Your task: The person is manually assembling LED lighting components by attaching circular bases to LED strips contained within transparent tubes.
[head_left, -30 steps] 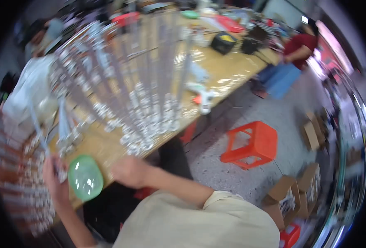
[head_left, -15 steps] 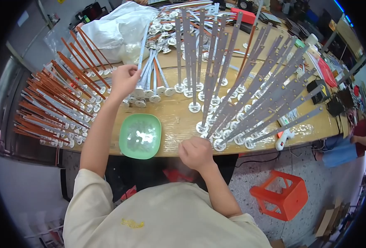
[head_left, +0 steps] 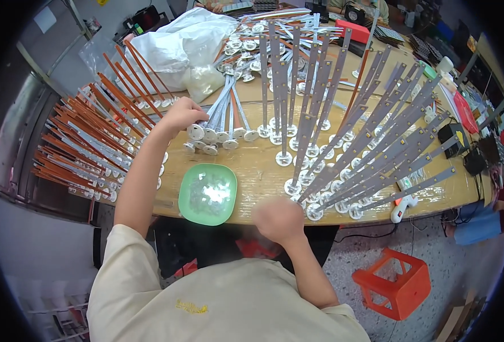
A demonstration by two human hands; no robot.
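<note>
My left hand reaches to a heap of metal light strips with round white bases, lying in a bundle. Its fingers are bent in at the heap's left side, beside a white disc base; what they pinch is hidden. My right hand is smeared by motion at the table's front edge, right of a green bowl holding small clear pieces. Its fingers cannot be made out. Just beyond it, many grey light strips with small yellow dots stand upright on clear round bases.
Rows of brown and silver strips stand on the left. Behind are a white plastic bag and more piled strips. A white-and-orange glue gun lies at the right edge. A red stool stands below; people are at the margins.
The strip that stood upright in my left hand no longer rises above it; that hand is now lower against the heap. My right hand has blurred with movement. The whole view has shifted slightly.
</note>
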